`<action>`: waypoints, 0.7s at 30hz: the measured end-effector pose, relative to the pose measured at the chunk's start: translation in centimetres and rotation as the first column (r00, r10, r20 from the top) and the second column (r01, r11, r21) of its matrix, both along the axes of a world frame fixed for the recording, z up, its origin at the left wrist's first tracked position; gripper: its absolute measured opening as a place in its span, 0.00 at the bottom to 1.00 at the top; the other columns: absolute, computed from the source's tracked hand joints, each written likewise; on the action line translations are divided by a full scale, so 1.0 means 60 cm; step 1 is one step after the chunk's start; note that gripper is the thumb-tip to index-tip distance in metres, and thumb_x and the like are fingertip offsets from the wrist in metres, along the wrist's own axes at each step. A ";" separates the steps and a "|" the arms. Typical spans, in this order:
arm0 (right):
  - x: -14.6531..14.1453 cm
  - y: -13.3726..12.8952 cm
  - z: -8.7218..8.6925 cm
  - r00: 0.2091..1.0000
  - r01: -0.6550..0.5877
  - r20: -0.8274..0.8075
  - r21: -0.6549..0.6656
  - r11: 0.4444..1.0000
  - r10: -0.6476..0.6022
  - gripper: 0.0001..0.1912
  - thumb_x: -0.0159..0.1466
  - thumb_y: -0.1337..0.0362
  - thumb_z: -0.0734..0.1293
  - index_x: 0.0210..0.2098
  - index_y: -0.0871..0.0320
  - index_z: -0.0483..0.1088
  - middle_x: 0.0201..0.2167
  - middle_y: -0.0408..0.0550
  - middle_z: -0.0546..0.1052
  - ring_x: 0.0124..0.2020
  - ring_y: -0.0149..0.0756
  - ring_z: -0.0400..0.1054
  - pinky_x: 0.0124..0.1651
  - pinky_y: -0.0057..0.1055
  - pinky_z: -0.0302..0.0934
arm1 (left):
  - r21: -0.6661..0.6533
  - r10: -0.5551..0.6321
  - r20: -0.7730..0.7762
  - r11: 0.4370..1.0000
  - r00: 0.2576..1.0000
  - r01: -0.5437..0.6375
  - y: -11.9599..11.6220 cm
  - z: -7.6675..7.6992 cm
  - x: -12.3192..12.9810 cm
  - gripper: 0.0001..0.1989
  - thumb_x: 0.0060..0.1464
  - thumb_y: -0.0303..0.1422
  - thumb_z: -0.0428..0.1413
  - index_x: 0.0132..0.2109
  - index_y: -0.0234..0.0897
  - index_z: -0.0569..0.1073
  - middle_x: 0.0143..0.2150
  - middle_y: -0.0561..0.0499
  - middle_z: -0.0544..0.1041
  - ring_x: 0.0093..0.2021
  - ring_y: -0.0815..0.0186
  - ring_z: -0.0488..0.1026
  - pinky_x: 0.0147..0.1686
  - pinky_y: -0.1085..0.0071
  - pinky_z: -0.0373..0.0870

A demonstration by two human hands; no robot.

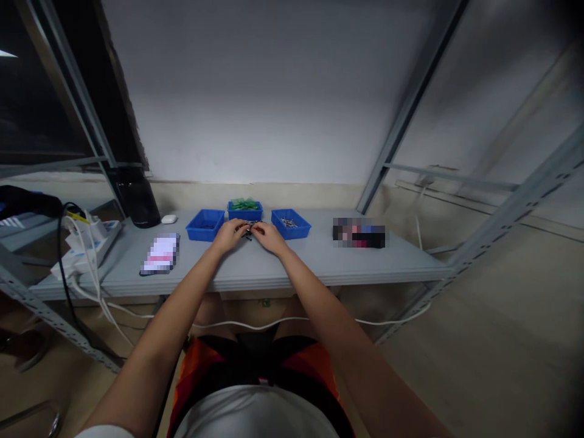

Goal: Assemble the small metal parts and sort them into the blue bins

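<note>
My left hand (230, 233) and my right hand (270, 236) meet over the table, fingertips pinched close together. Between them sit small dark pieces (249, 232), too small to name; which hand grips which piece I cannot make out. Just behind the hands is a blue tray (245, 215) of green pieces (244, 204). To the left stands another blue tray (199, 234) with a few dark bits inside. On the right, a third blue tray (298, 232) holds several thin silvery metal parts (287, 222).
A phone (160, 253), a white earbud case (169, 219) and a black bottle (138, 198) are on the left. Farther left lies a power strip (86, 252) with white cables. A blurred dark item (359, 233) is at right. Metal shelf posts (396, 137) frame the table (319, 264).
</note>
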State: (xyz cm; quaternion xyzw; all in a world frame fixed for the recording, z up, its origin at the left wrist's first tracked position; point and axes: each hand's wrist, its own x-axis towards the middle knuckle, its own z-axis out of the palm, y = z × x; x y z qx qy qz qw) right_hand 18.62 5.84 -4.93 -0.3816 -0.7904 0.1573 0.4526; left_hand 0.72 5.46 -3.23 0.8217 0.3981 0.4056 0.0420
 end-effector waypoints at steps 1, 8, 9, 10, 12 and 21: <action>0.000 0.000 0.000 1.000 -0.005 -0.012 -0.007 1.000 0.004 0.10 0.62 0.62 0.62 0.34 0.59 0.73 0.30 0.47 0.77 0.29 0.31 0.66 0.37 0.28 0.59 | -0.004 -0.020 0.012 1.000 1.000 0.020 0.001 -0.001 0.000 0.14 0.60 0.36 0.51 0.44 0.33 0.77 0.40 0.44 0.79 0.39 0.62 0.74 0.41 0.68 0.68; 0.001 -0.003 0.002 0.992 0.000 -0.125 -0.049 0.999 -0.006 0.11 0.63 0.58 0.62 0.37 0.59 0.71 0.32 0.47 0.77 0.31 0.32 0.68 0.38 0.28 0.61 | -0.041 -0.069 0.072 0.997 0.995 0.072 0.008 -0.007 -0.001 0.15 0.59 0.36 0.51 0.45 0.33 0.78 0.43 0.43 0.79 0.41 0.62 0.75 0.44 0.67 0.69; 0.001 -0.003 0.003 0.993 -0.009 -0.118 -0.036 0.999 0.004 0.11 0.63 0.58 0.62 0.38 0.59 0.71 0.32 0.47 0.77 0.31 0.32 0.68 0.38 0.29 0.61 | -0.046 -0.080 0.070 0.995 0.994 0.084 0.008 -0.007 -0.001 0.15 0.58 0.36 0.51 0.45 0.33 0.78 0.43 0.43 0.79 0.42 0.61 0.75 0.45 0.67 0.69; 0.001 -0.004 0.004 0.994 -0.017 -0.111 -0.024 1.000 0.015 0.11 0.63 0.59 0.61 0.38 0.59 0.71 0.32 0.47 0.77 0.31 0.32 0.68 0.38 0.29 0.61 | -0.051 -0.088 0.070 0.995 0.994 0.091 0.008 -0.007 -0.001 0.15 0.58 0.36 0.51 0.45 0.33 0.78 0.44 0.43 0.79 0.42 0.61 0.75 0.45 0.67 0.69; 0.001 -0.005 0.005 0.994 -0.025 -0.110 -0.017 1.000 0.023 0.11 0.63 0.60 0.61 0.38 0.59 0.71 0.32 0.47 0.77 0.32 0.33 0.69 0.39 0.29 0.61 | -0.060 -0.084 0.079 0.994 0.993 0.089 0.007 -0.007 -0.001 0.15 0.58 0.36 0.51 0.45 0.34 0.78 0.44 0.43 0.79 0.42 0.61 0.75 0.45 0.67 0.69; 0.002 -0.005 0.003 0.997 -0.040 -0.066 -0.023 0.999 0.039 0.11 0.63 0.59 0.62 0.35 0.60 0.72 0.32 0.47 0.77 0.31 0.32 0.68 0.38 0.28 0.60 | -0.073 -0.046 0.099 0.996 0.994 0.054 -0.002 0.000 0.001 0.14 0.58 0.35 0.52 0.45 0.34 0.78 0.43 0.43 0.79 0.41 0.61 0.75 0.44 0.67 0.70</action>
